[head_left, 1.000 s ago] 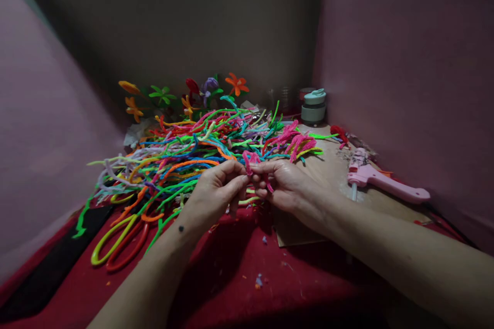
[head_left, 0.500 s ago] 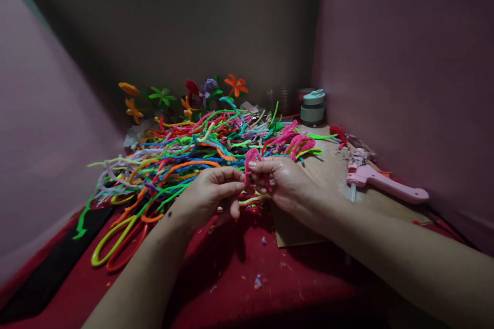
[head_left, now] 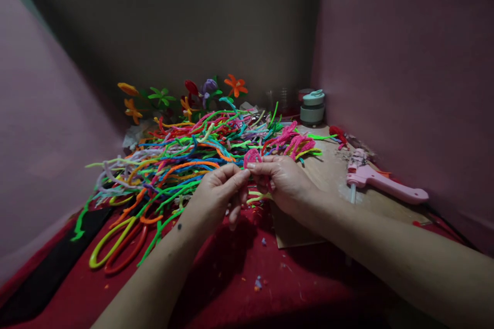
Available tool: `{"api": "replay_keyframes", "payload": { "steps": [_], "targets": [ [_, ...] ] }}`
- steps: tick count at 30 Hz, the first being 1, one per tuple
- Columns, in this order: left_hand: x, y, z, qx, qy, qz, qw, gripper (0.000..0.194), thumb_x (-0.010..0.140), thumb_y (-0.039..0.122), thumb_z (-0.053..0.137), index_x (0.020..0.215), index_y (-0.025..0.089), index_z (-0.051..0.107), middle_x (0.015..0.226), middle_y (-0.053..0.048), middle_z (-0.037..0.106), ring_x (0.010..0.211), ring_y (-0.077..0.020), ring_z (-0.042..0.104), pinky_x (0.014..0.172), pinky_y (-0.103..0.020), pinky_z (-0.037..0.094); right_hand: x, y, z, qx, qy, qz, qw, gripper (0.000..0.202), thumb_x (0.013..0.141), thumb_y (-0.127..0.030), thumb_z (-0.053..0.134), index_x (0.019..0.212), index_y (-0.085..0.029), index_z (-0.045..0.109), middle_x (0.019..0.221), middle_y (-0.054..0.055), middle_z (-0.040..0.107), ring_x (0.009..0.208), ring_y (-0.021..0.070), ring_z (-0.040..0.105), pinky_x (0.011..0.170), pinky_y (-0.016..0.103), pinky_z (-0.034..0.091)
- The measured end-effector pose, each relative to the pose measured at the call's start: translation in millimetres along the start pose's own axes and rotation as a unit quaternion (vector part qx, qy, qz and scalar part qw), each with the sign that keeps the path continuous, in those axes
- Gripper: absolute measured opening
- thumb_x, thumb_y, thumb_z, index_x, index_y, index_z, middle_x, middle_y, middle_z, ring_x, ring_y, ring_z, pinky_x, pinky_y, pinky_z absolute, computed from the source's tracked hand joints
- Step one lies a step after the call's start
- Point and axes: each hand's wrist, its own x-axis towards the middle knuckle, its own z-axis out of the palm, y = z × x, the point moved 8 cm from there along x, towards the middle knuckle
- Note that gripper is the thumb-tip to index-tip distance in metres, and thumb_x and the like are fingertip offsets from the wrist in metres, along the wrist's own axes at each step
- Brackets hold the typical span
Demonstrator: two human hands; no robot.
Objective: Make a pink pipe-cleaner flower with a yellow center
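Between my two hands a pink pipe cleaner [head_left: 252, 156] is bent into a loop, with its lower part hidden by fingers. My left hand [head_left: 224, 187] pinches the loop's left side between thumb and forefinger, the other fingers curled below. From the right, my right hand [head_left: 283, 180] grips the same pipe cleaner, thumb on top. Just beyond them lies a tangled heap of coloured pipe cleaners [head_left: 185, 149]. A bunch of folded pink pipe cleaners [head_left: 297, 144] rests behind my right hand.
A pink glue gun [head_left: 386, 182] lies on a tan board [head_left: 332, 159] to the right. Fuzzy flowers [head_left: 235, 85] stand at the back beside a lidded cup [head_left: 312, 109]. Scraps dot the red cloth [head_left: 278, 288]; a black strip [head_left: 50, 267] lies left.
My left hand has shifted slightly up and right, its thumb now over the pink loop's side. The loop looks rounder and lower. My right hand has barely moved.
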Motion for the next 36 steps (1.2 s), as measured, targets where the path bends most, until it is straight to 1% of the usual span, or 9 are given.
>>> {"api": "replay_keyframes", "payload": {
  "steps": [3, 6, 13, 19, 23, 25, 29, 33, 36],
  "targets": [
    [-1.1, 4.8, -3.1, 0.000, 0.035, 0.020, 0.999, 0.024, 0.078, 0.042, 0.053, 0.076, 0.019, 0.047, 0.043, 0.009, 0.047, 0.022, -0.0038, 0.031, 0.024, -0.014, 0.027, -0.1, -3.5, 1.6, -0.002, -0.014, -0.023, 1.000, 0.018, 0.057, -0.015, 0.063, 0.049, -0.015, 0.047, 0.042, -0.007, 0.039, 0.041, 0.0050, 0.030, 0.044, 0.024, 0.022],
    [-1.0, 5.6, -3.9, 0.031, 0.055, 0.023, 0.998, 0.024, 0.078, 0.043, 0.052, 0.078, 0.020, 0.048, 0.037, 0.010, 0.040, 0.022, -0.0048, 0.030, 0.023, -0.014, 0.024, -0.5, -4.3, 0.6, 0.001, -0.010, -0.031, 0.999, 0.019, 0.057, -0.015, 0.065, 0.048, -0.016, 0.047, 0.042, -0.007, 0.039, 0.040, 0.0049, 0.031, 0.043, 0.023, 0.021],
    [0.2, 2.2, -8.5, 0.053, 0.085, 0.003, 0.995, 0.019, 0.078, 0.038, 0.055, 0.077, 0.019, 0.051, 0.036, 0.010, 0.040, 0.025, -0.0036, 0.030, 0.026, -0.012, 0.022, -0.2, -2.8, 1.6, -0.002, -0.012, -0.024, 1.000, 0.020, 0.055, -0.020, 0.071, 0.053, -0.015, 0.052, 0.045, -0.006, 0.045, 0.042, 0.0052, 0.037, 0.044, 0.022, 0.025],
    [-1.6, 4.2, -11.1, 0.047, 0.103, 0.005, 0.994, 0.022, 0.075, 0.040, 0.056, 0.075, 0.018, 0.053, 0.038, 0.008, 0.047, 0.025, -0.0041, 0.031, 0.026, -0.013, 0.023, -0.3, -6.6, 0.1, -0.073, -0.007, -0.039, 0.997, 0.022, 0.056, -0.025, 0.072, 0.056, -0.015, 0.052, 0.045, -0.007, 0.043, 0.041, 0.0050, 0.034, 0.043, 0.022, 0.022],
    [-0.9, 4.1, -13.6, 0.020, 0.109, 0.010, 0.994, 0.021, 0.076, 0.038, 0.056, 0.075, 0.017, 0.053, 0.037, 0.008, 0.045, 0.025, -0.0043, 0.031, 0.026, -0.014, 0.022, -1.6, -11.3, 2.9, -0.136, -0.013, -0.049, 0.989, 0.018, 0.060, -0.027, 0.068, 0.059, -0.014, 0.057, 0.050, -0.005, 0.047, 0.045, 0.0058, 0.038, 0.045, 0.022, 0.027],
    [0.2, 6.0, -17.1, 0.003, 0.113, 0.029, 0.993, 0.020, 0.075, 0.037, 0.057, 0.076, 0.017, 0.053, 0.038, 0.008, 0.046, 0.025, -0.0044, 0.032, 0.027, -0.014, 0.024, -2.7, -16.3, 4.2, -0.184, -0.011, -0.059, 0.981, 0.021, 0.066, -0.029, 0.063, 0.054, -0.014, 0.055, 0.048, -0.005, 0.045, 0.044, 0.0057, 0.037, 0.045, 0.022, 0.028],
    [0.6, 12.1, -24.0, 0.014, 0.127, 0.065, 0.990, 0.018, 0.076, 0.035, 0.056, 0.080, 0.017, 0.052, 0.042, 0.005, 0.054, 0.024, -0.0045, 0.034, 0.027, -0.015, 0.023, -3.5, -18.3, 8.2, -0.249, -0.037, -0.036, 0.967, 0.020, 0.068, -0.021, 0.056, 0.049, -0.014, 0.053, 0.044, -0.004, 0.044, 0.039, 0.0049, 0.035, 0.041, 0.022, 0.027],
    [-1.3, 14.4, -26.8, 0.042, 0.147, 0.069, 0.986, 0.017, 0.077, 0.034, 0.055, 0.078, 0.018, 0.051, 0.040, 0.005, 0.053, 0.024, -0.0048, 0.033, 0.026, -0.014, 0.021, -3.4, -11.8, 15.3, -0.220, -0.100, -0.010, 0.970, 0.016, 0.065, -0.019, 0.061, 0.051, -0.014, 0.054, 0.045, -0.003, 0.051, 0.036, 0.0060, 0.041, 0.040, 0.022, 0.033],
    [-2.9, 15.2, -29.0, 0.049, 0.167, 0.072, 0.982, 0.015, 0.077, 0.033, 0.055, 0.076, 0.019, 0.049, 0.038, 0.007, 0.051, 0.024, -0.0053, 0.032, 0.026, -0.014, 0.023, -2.4, -11.5, 15.5, -0.153, -0.097, -0.019, 0.983, 0.015, 0.062, -0.021, 0.066, 0.056, -0.014, 0.055, 0.046, -0.003, 0.054, 0.040, 0.0084, 0.049, 0.044, 0.023, 0.041]
  ]
}}
